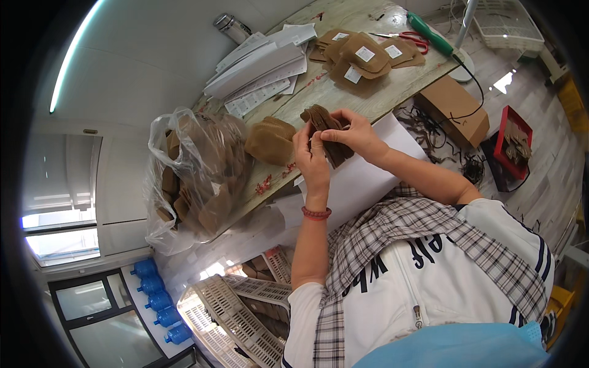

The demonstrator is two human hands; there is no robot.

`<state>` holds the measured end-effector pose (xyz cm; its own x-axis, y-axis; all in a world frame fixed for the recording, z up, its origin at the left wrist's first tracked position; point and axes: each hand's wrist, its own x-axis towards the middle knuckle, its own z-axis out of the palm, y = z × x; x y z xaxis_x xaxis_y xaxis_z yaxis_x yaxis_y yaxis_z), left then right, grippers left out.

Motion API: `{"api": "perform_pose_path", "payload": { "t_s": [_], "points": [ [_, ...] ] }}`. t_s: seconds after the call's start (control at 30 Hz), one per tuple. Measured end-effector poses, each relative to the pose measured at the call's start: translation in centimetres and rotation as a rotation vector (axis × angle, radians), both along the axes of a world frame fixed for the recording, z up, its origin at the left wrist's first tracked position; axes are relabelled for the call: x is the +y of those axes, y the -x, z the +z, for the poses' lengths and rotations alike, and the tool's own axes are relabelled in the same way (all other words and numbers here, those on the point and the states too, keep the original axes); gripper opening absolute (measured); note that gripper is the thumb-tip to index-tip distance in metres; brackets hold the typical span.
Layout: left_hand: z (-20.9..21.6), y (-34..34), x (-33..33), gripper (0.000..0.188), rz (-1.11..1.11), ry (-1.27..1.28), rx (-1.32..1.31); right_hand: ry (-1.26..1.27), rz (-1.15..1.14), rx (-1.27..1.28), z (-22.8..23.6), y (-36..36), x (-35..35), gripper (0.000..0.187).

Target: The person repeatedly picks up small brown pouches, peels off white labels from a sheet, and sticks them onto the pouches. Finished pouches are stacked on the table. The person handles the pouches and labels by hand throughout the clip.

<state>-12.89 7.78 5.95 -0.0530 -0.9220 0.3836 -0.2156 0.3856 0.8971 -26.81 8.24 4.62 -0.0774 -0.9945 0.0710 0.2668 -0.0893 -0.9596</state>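
Observation:
Over the table's near edge, both my hands grip a bundle of thin brown fabric pieces [336,153] standing on edge. My left hand [313,162] pinches it from the left, with the thumb up against the layers. From the right, my right hand [361,138] curls its fingers round the top, its thumb close to the left one. Just left of my hands lies a small pile of brown mesh pieces [270,141]. A clear plastic bag [202,162] full of similar brown pieces stands at the table's left end. More brown pieces with white labels [362,55] are stacked at the far side.
Paper sheets [264,64] and a metal flask [232,27] occupy the back left of the table [313,92]. Red-handled scissors [417,43] and a green corded tool [429,34] lie back right. A cardboard box [457,110], red tray [509,144] and white crates [227,319] stand lower around the table.

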Motion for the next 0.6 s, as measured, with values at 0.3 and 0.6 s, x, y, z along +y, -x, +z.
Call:
{"api": "perform_pose_path", "payload": {
  "t_s": [0.3,0.6],
  "points": [
    [-0.2,-0.5,0.1,0.049,-0.220,-0.100,0.006,0.043,0.008,0.127,-0.1,2.0,0.5,0.037],
    [1.4,-0.5,0.2,0.023,0.112,0.262,-0.992,0.085,0.137,1.126,2.4,3.2,0.0,0.014]
  ]
}}
